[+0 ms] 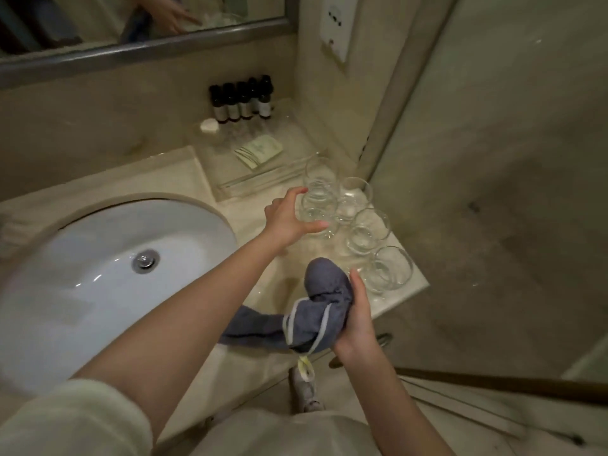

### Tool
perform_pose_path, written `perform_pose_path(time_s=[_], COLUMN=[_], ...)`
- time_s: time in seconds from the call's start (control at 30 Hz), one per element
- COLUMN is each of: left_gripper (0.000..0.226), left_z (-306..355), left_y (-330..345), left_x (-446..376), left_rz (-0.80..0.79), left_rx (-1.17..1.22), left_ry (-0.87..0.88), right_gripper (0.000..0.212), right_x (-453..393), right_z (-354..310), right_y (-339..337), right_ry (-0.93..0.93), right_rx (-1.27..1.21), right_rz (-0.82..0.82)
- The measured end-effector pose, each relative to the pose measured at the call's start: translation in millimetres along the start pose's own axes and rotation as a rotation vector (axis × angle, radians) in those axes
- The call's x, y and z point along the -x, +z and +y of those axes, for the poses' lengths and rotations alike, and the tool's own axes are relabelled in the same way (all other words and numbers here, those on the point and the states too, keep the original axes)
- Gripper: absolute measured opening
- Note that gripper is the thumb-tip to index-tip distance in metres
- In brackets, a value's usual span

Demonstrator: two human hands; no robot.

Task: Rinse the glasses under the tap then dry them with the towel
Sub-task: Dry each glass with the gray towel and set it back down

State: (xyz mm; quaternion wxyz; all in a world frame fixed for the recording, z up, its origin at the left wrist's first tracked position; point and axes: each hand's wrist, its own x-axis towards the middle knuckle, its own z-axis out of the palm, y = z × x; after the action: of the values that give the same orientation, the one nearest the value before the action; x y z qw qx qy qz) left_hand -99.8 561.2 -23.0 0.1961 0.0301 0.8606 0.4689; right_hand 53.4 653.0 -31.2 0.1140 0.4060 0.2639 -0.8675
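two hands: left hand (pixel 289 218) around glass (pixel 317 210), right hand (pixel 353 319) gripping towel (pixel 316 311)

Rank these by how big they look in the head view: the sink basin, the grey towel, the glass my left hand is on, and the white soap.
1. sink basin
2. grey towel
3. glass
4. white soap
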Motion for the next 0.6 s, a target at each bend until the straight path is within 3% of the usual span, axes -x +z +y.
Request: perform_pose_path(time_s=[0.13,0.23,0.47,0.6], left_gripper=[0.097,0.102,0.091,0.088], left_z=[4,3,1,-6], left_y=[17,23,34,27], left_x=[-21,-32,-39,-28], left_rz=[-0.06,-0.019,0.062,0.125], left_rx=[-0.054,-0.024,-0.067,0.041], left_ry=[0.015,-0.008,0.011,-0.035], right_gripper=[0.047,0.054,0.066,0.109], right_x=[1,0,-7,-12], right_z=[-12,-16,-23,-23], right_y=[-5,-6,-12,-11], right_ry=[0.02,0.055,0.06,-0.045], right_rx=[0.049,0.067,0.124,0.189], right_rz=[-0.045,-0.054,-0.058,-0.082])
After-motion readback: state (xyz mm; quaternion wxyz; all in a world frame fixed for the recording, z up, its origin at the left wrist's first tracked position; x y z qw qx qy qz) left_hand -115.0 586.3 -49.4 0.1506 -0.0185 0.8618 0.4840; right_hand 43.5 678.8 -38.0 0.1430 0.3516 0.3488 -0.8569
